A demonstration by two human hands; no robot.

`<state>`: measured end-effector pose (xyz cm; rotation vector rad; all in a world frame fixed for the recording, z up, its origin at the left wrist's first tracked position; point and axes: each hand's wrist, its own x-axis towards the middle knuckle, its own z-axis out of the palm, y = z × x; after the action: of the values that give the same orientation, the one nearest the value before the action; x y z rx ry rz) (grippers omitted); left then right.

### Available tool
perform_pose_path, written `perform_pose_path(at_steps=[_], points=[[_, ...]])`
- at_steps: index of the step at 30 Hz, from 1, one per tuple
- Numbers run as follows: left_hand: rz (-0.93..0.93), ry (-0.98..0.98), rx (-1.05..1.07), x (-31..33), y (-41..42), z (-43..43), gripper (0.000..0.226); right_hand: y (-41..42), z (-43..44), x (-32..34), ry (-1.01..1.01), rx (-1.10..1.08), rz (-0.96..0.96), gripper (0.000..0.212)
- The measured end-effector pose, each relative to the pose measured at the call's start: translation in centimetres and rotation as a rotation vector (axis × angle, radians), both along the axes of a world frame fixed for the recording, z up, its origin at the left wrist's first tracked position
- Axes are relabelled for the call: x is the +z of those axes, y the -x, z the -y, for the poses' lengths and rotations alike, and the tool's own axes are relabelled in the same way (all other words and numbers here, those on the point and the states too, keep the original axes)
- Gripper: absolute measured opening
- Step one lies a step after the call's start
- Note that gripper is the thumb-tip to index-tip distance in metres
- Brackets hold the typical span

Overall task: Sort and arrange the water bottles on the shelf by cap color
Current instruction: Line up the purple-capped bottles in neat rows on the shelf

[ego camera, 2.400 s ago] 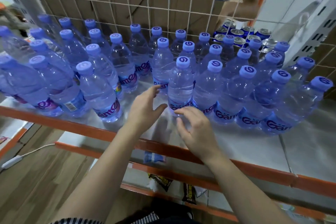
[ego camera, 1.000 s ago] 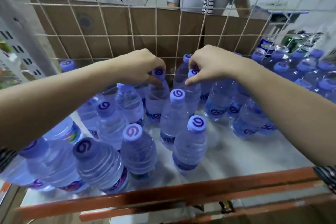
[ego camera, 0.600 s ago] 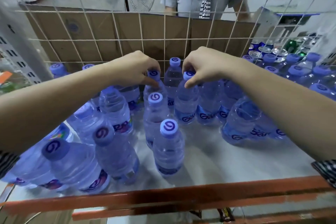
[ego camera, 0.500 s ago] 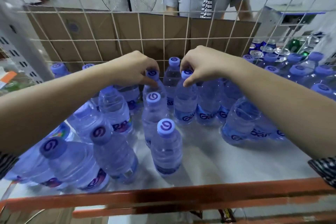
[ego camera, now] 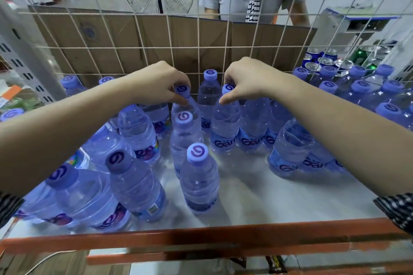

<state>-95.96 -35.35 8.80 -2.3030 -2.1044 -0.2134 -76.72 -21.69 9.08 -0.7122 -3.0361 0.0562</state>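
Left hand (ego camera: 159, 83) pinches a bottle cap (ego camera: 181, 90); right hand (ego camera: 245, 78) pinches another cap (ego camera: 228, 88). Both bottles stand on the shelf (ego camera: 257, 196) near the back wire grid (ego camera: 199, 48), other bottles around them.

Front-right of the shelf (ego camera: 257, 196) is wide open. Packed bottles (ego camera: 138, 185) crowd the left, and the wire grid (ego camera: 197, 47) blocks the back.

White shelf (ego camera: 257, 203), orange front rail (ego camera: 201, 233): purple-capped water bottles (ego camera: 199, 183) stand upright across it, drink cans (ego camera: 312, 66) at far right back corner.
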Motion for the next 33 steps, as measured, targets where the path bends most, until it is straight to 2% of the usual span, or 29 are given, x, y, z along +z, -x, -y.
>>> perform_pose_path(at_steps=[6, 11, 15, 20, 26, 33], points=[[-0.023, 0.007, 0.006, 0.4, 1.1, 1.1, 0.036, 0.3, 0.0, 1.5, 0.051, -0.028, 0.131, 0.051], [-0.015, -0.017, 0.034, 0.2, 1.3, 1.5, 0.041, 2.6, -0.6, 1.2, -0.04, -0.073, -0.126, 0.048], [0.008, -0.026, 0.042, 0.0, 1.0, 1.3, 0.036, 4.2, -0.9, -0.4, -0.02, -0.043, -0.116, 0.045], [0.021, -0.019, 0.045, 0.1, 0.8, 1.0, 0.037, 5.0, -1.2, -0.7, -0.06, -0.066, -0.118, 0.05], [0.046, -0.01, 0.053, 0.0, 1.3, 1.3, 0.036, 5.1, -1.1, -0.4, -0.082, 0.027, -0.117, 0.031], [0.053, -0.028, 0.045, -0.2, 1.8, 1.5, 0.036, 6.0, -1.5, -0.5, -0.106, 0.041, -0.073, 0.026]])
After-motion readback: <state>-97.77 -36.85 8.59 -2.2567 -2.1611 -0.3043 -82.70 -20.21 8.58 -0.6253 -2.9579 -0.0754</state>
